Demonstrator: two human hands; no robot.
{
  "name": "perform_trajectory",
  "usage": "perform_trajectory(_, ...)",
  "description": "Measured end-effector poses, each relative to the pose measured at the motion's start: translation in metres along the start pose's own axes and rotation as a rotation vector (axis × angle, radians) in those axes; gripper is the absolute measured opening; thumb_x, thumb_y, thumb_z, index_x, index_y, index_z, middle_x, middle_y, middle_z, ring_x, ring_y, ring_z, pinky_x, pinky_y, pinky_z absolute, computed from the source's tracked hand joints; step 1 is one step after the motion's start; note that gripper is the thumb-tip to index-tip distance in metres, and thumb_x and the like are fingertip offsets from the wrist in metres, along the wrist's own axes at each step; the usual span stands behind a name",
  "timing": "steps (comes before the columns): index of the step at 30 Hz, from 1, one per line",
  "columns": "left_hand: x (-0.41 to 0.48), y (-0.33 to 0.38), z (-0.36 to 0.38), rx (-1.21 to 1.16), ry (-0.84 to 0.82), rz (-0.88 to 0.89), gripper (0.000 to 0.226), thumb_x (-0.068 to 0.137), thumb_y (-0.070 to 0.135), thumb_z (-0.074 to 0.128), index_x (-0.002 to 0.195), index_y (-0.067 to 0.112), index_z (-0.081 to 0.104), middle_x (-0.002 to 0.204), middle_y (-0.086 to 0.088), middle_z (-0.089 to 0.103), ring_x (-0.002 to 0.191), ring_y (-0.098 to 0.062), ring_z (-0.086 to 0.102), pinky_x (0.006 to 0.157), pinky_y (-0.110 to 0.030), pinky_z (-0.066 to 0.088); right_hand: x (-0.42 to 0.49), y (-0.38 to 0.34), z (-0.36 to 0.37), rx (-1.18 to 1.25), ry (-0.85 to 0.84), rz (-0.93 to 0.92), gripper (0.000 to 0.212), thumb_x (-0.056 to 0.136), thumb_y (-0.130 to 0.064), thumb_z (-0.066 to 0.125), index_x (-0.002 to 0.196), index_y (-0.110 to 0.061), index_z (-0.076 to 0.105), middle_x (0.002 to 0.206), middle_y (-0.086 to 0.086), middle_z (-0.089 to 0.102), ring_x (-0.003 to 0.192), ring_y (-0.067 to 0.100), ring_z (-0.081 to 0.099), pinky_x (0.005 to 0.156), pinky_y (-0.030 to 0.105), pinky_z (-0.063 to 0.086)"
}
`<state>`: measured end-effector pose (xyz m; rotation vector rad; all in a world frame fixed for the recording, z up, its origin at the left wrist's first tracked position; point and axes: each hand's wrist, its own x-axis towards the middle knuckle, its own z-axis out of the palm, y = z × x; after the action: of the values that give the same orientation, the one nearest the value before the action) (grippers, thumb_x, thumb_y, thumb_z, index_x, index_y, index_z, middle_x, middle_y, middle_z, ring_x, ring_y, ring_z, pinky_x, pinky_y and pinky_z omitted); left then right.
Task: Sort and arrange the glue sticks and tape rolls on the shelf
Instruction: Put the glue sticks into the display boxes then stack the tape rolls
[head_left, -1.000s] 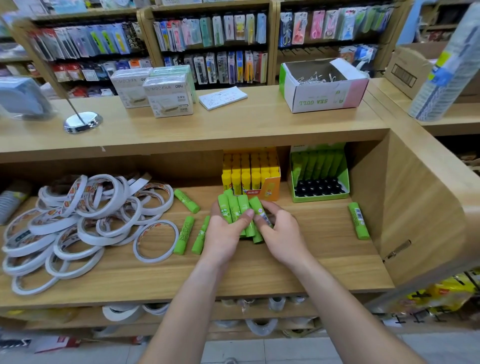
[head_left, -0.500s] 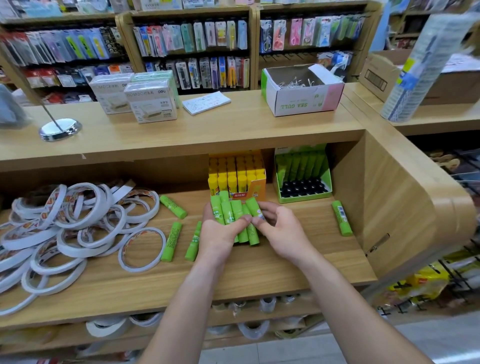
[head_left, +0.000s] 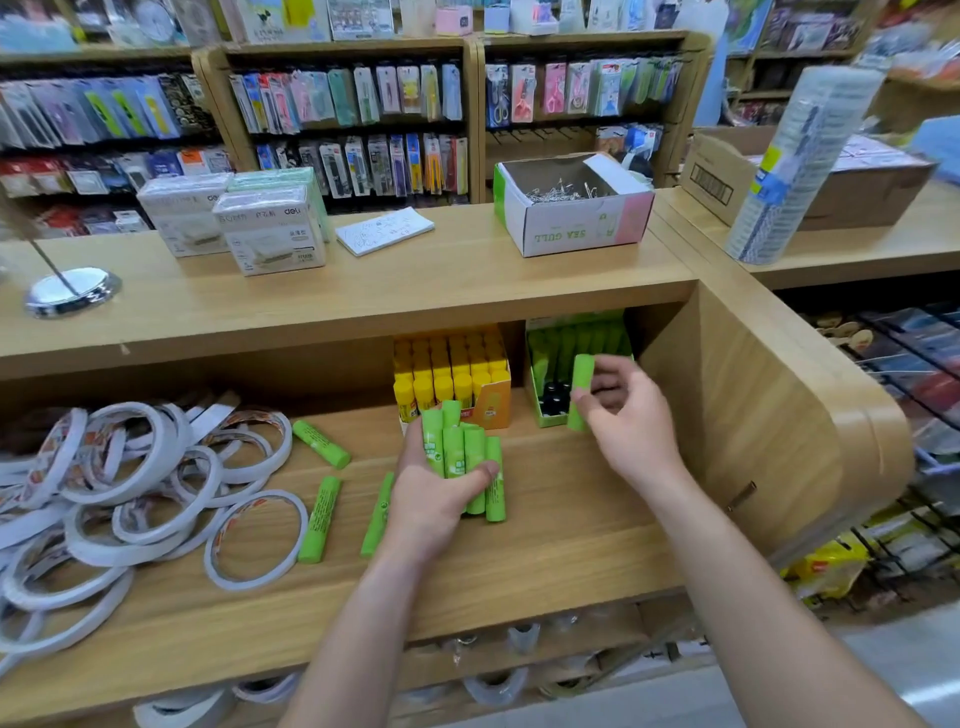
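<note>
With fingers of left hand (head_left: 431, 501) clenching glue stick bundle (head_left: 460, 452), of right hand (head_left: 631, 423) pinching single stick (head_left: 583, 371) at two o'clock

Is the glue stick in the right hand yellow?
No, the right hand holds a green glue stick in front of the green box.

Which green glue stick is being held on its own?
The glue stick in the right hand, by the green box; the left hand grips a bundle.
</note>
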<state>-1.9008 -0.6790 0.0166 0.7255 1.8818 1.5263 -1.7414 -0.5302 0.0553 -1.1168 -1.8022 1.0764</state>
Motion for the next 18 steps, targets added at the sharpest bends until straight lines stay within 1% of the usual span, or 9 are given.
perform_trajectory(2,-0.001,0.000,-0.001,0.001,0.002,-0.008,0.080,0.070,0.023,0.091,0.137,0.033,0.048,0.118,0.009,0.070,0.107,-0.014,0.068,0.100,-0.044,0.054,0.011,-0.004,-0.001,-0.026,0.030,-0.051,0.035,0.093,-0.015,0.069,0.120,-0.028,0.052,0.102,-0.011,0.062,0.089,0.002,0.063,0.067,0.008,0.049)
perform_trajectory(3,0.000,-0.001,-0.001,-0.009,0.008,-0.008,0.078,0.070,0.023,0.091,0.136,0.035,0.049,0.117,0.010,0.071,0.107,-0.014,0.068,0.100,-0.045,0.053,0.016,-0.004,0.000,-0.043,0.037,-0.076,0.035,0.093,-0.014,0.069,0.119,-0.028,0.051,0.101,-0.012,0.061,0.088,0.002,0.064,0.067,0.008,0.050)
perform_trajectory(5,-0.001,0.000,-0.002,-0.006,0.014,-0.017,0.077,0.070,0.023,0.091,0.134,0.037,0.050,0.117,0.011,0.071,0.107,-0.014,0.068,0.100,-0.046,0.053,0.026,-0.002,0.007,-0.080,0.043,-0.105,0.034,0.093,-0.014,0.070,0.120,-0.021,0.051,0.101,-0.008,0.061,0.088,0.005,0.065,0.066,0.010,0.052)
perform_trajectory(7,-0.001,-0.001,-0.001,0.023,0.008,-0.009,0.080,0.070,0.024,0.091,0.136,0.035,0.049,0.118,0.010,0.070,0.108,-0.014,0.067,0.100,-0.046,0.053,0.033,0.002,0.015,-0.142,0.033,-0.073,0.036,0.093,-0.015,0.069,0.123,-0.013,0.049,0.104,-0.003,0.060,0.086,0.011,0.066,0.068,0.013,0.052)
perform_trajectory(8,-0.002,0.000,-0.001,0.040,-0.002,0.002,0.082,0.070,0.023,0.091,0.138,0.034,0.047,0.119,0.009,0.069,0.108,-0.014,0.067,0.101,-0.045,0.052,0.036,0.003,0.018,-0.170,0.027,-0.054,0.038,0.094,-0.016,0.069,0.124,-0.012,0.047,0.106,-0.003,0.059,0.087,0.013,0.065,0.070,0.020,0.054)
perform_trajectory(9,-0.003,0.000,0.000,0.052,-0.011,0.013,0.083,0.071,0.022,0.091,0.140,0.032,0.045,0.121,0.008,0.068,0.110,-0.014,0.066,0.103,-0.044,0.051,0.037,0.005,0.020,-0.191,0.024,-0.052,0.039,0.094,-0.017,0.068,0.125,-0.012,0.046,0.106,-0.004,0.058,0.088,0.013,0.065,0.073,0.027,0.056)
perform_trajectory(10,-0.004,0.000,0.000,0.064,-0.018,0.018,0.085,0.071,0.022,0.090,0.142,0.030,0.044,0.123,0.007,0.067,0.111,-0.014,0.065,0.104,-0.042,0.050,0.037,0.007,0.022,-0.200,0.026,-0.066,0.039,0.094,-0.017,0.068,0.126,-0.013,0.045,0.106,-0.005,0.057,0.090,0.014,0.066,0.075,0.031,0.057)
perform_trajectory(13,-0.005,0.003,0.000,0.072,-0.019,0.023,0.086,0.073,0.021,0.089,0.144,0.029,0.042,0.123,0.008,0.066,0.111,-0.013,0.065,0.104,-0.038,0.050,0.035,0.012,0.025,-0.203,0.028,-0.107,0.037,0.095,-0.016,0.066,0.127,-0.015,0.047,0.110,-0.002,0.059,0.097,0.015,0.066,0.079,0.031,0.058)
perform_trajectory(18,-0.006,0.005,0.000,0.085,-0.023,0.028,0.084,0.073,0.018,0.088,0.143,0.029,0.042,0.121,0.010,0.066,0.106,-0.006,0.065,0.098,-0.027,0.050,0.030,0.019,0.026,-0.276,0.015,-0.216,0.033,0.097,-0.017,0.063,0.128,-0.020,0.054,0.114,-0.005,0.062,0.102,0.010,0.063,0.087,0.038,0.059)
